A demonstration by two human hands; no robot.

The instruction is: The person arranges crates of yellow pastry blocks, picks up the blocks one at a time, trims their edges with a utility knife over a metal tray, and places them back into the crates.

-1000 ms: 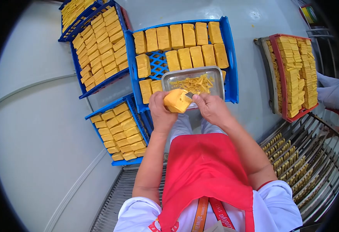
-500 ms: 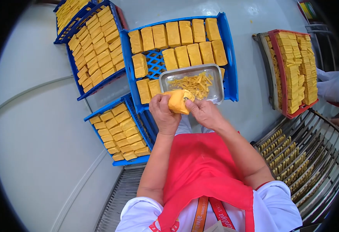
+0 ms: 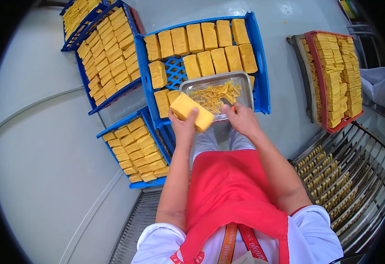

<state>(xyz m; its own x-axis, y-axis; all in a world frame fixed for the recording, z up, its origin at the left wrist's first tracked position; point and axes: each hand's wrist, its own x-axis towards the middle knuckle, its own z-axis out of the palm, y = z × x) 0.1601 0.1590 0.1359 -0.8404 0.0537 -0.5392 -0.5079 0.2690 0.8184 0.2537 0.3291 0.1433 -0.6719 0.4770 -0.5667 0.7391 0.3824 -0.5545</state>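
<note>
My left hand (image 3: pixel 184 130) grips a yellow loaf-shaped block (image 3: pixel 191 111), thumb on top and fingers along its side. The block is tilted over the near left corner of a shallow metal tray (image 3: pixel 248 94). Thin yellow trimmings (image 3: pixel 216 94) lie in that tray. Closed around a small knife (image 3: pixel 226 102), my right hand (image 3: pixel 244 120) is at the tray's near right side. The blade and a bit of orange handle show; the rest of the handle is hidden in the fingers. Beneath the tray is a blue crate (image 3: pixel 265 83) with rows of similar blocks.
More blue crates (image 3: pixel 146 182) of yellow blocks stand at the left. A red crate (image 3: pixel 321 88) of thinner yellow pieces is at the right, beside a person's white sleeve (image 3: pixel 379 83). Metal racks (image 3: pixel 337 185) holding yellow pieces stand at the lower right.
My hands have parted. The left hand has turned the block and drawn it slightly left; the right hand has moved away to the right with the knife, whose blade now shows over the tray.
</note>
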